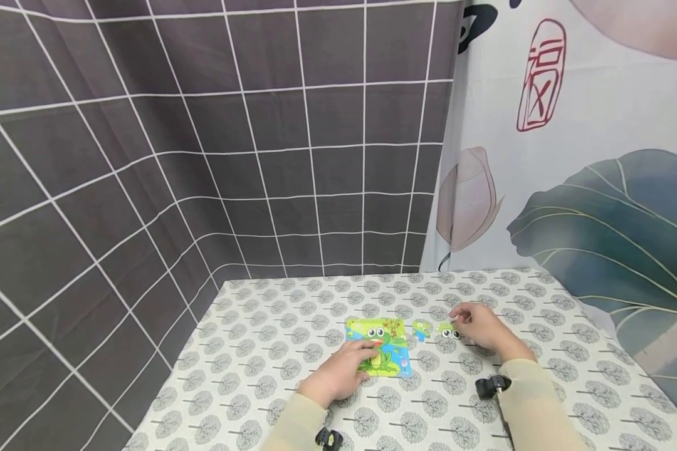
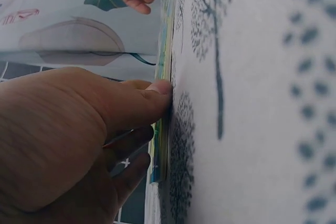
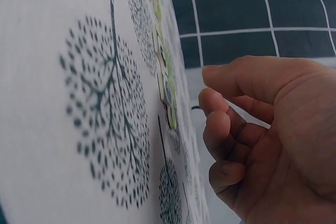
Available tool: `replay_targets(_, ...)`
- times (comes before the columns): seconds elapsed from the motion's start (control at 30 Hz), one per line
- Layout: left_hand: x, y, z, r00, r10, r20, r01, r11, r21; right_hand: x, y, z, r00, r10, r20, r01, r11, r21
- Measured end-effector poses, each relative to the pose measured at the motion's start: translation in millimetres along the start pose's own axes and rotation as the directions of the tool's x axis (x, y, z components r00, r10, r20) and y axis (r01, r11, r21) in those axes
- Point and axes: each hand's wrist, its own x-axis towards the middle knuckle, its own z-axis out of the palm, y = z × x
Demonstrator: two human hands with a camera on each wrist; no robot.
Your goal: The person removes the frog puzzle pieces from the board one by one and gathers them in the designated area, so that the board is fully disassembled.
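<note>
A square picture board (image 1: 392, 351) with a green frog on a blue and lime background lies on the cloth. My left hand (image 1: 341, 373) rests on its left side, fingers extended over the frog; in the left wrist view, the thumb (image 2: 155, 95) touches the board's edge (image 2: 157, 169). To the right of the board lie a small green and blue puzzle piece (image 1: 421, 331) and a green puzzle part with two big eyes (image 1: 450, 332). My right hand (image 1: 478, 324) hovers beside the eyes, its fingers (image 3: 218, 127) loosely bent and holding nothing in the right wrist view.
A white cloth (image 1: 293, 326) printed with grey trees covers the table. Behind it hangs a dark curtain (image 1: 282, 125) with white grid lines. To the right hangs a pale curtain (image 1: 496, 138) with leaf and flower prints. Both wrists wear black straps.
</note>
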Motion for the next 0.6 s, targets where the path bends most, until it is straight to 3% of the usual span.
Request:
replay_targets(0.37,2.3,10.0,-0.2,0.999,0.044,0.01,-0.044,0.999,0.009,8.6,-24.3,22.6,0.999,-0.034,0.041,0.034,0.999,0.006)
replay_targets(0.6,8.3,19.5,0.4,0.998,0.059,0.03,-0.059,0.998,0.011,23.7,-43.1,42.1,0.989,-0.122,0.082,0.124,0.992,-0.014)
